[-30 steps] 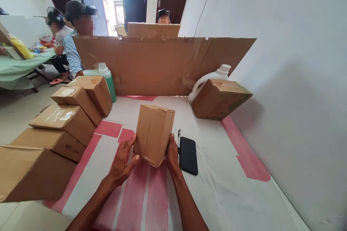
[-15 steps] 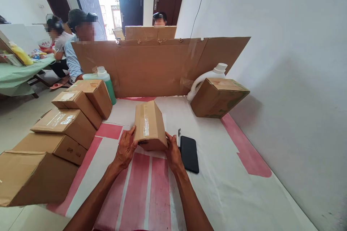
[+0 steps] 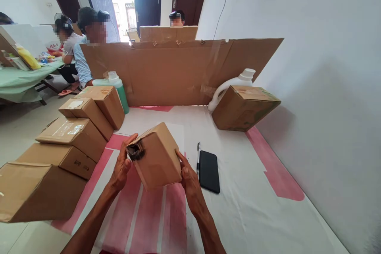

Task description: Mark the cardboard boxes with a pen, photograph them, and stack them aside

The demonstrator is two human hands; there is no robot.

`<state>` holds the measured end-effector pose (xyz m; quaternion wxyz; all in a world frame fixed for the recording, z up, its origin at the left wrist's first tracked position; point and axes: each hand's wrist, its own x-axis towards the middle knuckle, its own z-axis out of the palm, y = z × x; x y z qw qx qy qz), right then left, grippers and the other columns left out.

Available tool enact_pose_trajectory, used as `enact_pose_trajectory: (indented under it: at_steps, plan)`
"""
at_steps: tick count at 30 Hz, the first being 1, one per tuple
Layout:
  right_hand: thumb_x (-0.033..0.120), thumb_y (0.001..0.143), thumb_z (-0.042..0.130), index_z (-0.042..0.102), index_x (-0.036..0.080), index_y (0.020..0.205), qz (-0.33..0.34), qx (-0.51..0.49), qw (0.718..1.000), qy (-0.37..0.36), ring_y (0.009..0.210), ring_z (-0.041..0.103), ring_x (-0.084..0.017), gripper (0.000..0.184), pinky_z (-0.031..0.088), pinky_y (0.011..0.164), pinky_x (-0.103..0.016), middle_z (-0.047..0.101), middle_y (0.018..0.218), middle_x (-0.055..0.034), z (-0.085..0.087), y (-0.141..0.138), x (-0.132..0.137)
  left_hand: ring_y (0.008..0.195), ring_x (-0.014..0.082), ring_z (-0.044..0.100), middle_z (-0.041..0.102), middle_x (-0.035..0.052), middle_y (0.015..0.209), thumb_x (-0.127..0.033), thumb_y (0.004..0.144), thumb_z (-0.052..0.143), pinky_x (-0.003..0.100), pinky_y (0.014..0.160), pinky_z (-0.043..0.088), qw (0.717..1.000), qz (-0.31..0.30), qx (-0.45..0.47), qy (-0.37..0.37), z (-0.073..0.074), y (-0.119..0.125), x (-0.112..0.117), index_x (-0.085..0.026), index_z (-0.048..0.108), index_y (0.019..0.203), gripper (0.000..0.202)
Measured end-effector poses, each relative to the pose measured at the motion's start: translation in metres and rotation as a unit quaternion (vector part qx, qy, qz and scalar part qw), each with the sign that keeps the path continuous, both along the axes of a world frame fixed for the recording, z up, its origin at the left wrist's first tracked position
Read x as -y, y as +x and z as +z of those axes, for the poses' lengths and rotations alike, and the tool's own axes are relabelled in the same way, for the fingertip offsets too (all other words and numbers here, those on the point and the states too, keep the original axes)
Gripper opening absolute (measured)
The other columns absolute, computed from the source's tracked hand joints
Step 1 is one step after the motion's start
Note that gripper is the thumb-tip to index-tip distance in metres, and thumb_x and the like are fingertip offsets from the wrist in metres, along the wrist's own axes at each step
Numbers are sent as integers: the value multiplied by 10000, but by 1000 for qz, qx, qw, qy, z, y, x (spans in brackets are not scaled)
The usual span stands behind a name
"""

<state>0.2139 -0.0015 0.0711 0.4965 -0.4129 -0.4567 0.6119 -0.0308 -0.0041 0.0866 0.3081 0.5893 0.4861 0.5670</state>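
A small brown cardboard box [image 3: 159, 158] is held tilted above the table between my two hands. One of its corners, at the left, is torn and blackened around a dark hole. My left hand [image 3: 121, 166] grips the box's left side near that corner, its fingers partly behind the box. On the right side, my right hand [image 3: 190, 178] presses its fingers against the lower right edge. Just right of that hand lie a black smartphone [image 3: 209, 171] and a pen [image 3: 198, 158] on the white and pink cloth [image 3: 244, 206].
Several cardboard boxes [image 3: 64, 131] line the table's left edge, with a green bottle [image 3: 121, 93] behind them. At the back right, a box [image 3: 245, 107] leans by a white jug [image 3: 226, 87]. A cardboard panel [image 3: 166, 73] spans the back, and other people sit beyond it. A wall [image 3: 333, 99] bounds the right.
Both hands have lifted and tipped the box toward me and to the left. Its blackened corner now shows clearly. My left hand has shifted left and higher on the box.
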Motion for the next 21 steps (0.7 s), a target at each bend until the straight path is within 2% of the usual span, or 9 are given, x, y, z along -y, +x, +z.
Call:
enact_pose_trajectory:
  at_steps: [2, 4, 6, 10, 12, 14, 17, 19, 21]
  plan:
    - [739, 913, 481, 529, 292, 1469, 30, -37, 999, -10, 1018, 681, -263, 715, 594, 833, -401, 656, 1292, -108, 1, -1, 1, 1469, 353, 380, 441, 134, 1571, -781, 896, 427, 484, 1213, 308, 1000, -12, 12, -5, 14, 9, -1, -225, 406, 1539, 849]
    - [749, 930, 423, 469, 266, 1501, 49, -69, 996, -27, 811, 692, -239, 750, 596, 749, -415, 710, 1088, -97, 0, -2, 5, 1479, 361, 361, 399, 139, 1602, -773, 888, 459, 488, 1216, 300, 999, -22, 21, -15, 25, 19, -3, -219, 364, 1555, 872]
    - [740, 940, 407, 461, 239, 1491, 46, -79, 995, -36, 710, 672, -231, 748, 580, 704, -416, 715, 953, -79, -3, -2, 12, 1481, 364, 356, 388, 139, 1609, -743, 879, 521, 493, 1211, 306, 999, -28, 20, -31, 33, 27, -4, -224, 323, 1567, 884]
    - [742, 944, 369, 527, 234, 1421, 41, -59, 996, -59, 697, 667, -255, 715, 546, 630, -403, 720, 885, -89, -10, 9, 32, 1451, 352, 398, 402, 117, 1592, -593, 880, 641, 481, 1176, 353, 996, -14, -3, -83, 40, 44, -4, -266, 351, 1533, 786]
    - [772, 916, 381, 603, 256, 1355, 31, 17, 998, -59, 723, 671, -277, 713, 527, 583, -394, 718, 869, -97, -9, 22, 37, 1423, 340, 432, 429, 106, 1566, -550, 902, 626, 472, 1155, 377, 994, -15, 0, -104, 40, 52, -4, -282, 386, 1508, 705]
    - [782, 885, 438, 670, 283, 1279, -38, 125, 991, -30, 850, 675, -308, 677, 545, 637, -419, 715, 969, -115, 1, 34, 34, 1390, 326, 461, 470, 98, 1517, -514, 917, 616, 467, 1137, 396, 994, -30, -8, -109, 40, 60, -3, -299, 386, 1507, 668]
    - [719, 857, 560, 628, 311, 1330, -171, 203, 964, 34, 1137, 610, -351, 628, 541, 898, -512, 649, 1250, -123, 31, 37, 17, 1379, 331, 452, 483, 99, 1475, -481, 906, 644, 488, 1146, 387, 994, -54, -48, -81, 41, 70, -1, -311, 401, 1499, 663]
    - [636, 807, 681, 570, 305, 1376, -198, 215, 952, 86, 1242, 555, -359, 667, 474, 1036, -551, 591, 1355, -115, 53, 25, 3, 1420, 339, 400, 445, 96, 1512, -474, 908, 646, 503, 1184, 339, 994, -66, -67, -63, 40, 75, 2, -313, 406, 1499, 658]
    - [542, 745, 776, 590, 280, 1319, -198, 242, 941, 128, 1240, 554, -354, 657, 432, 1093, -553, 604, 1322, -108, 69, 4, -6, 1449, 340, 368, 411, 89, 1551, -502, 940, 587, 506, 1209, 301, 994, -64, -54, -68, 38, 75, 8, -306, 390, 1512, 636]
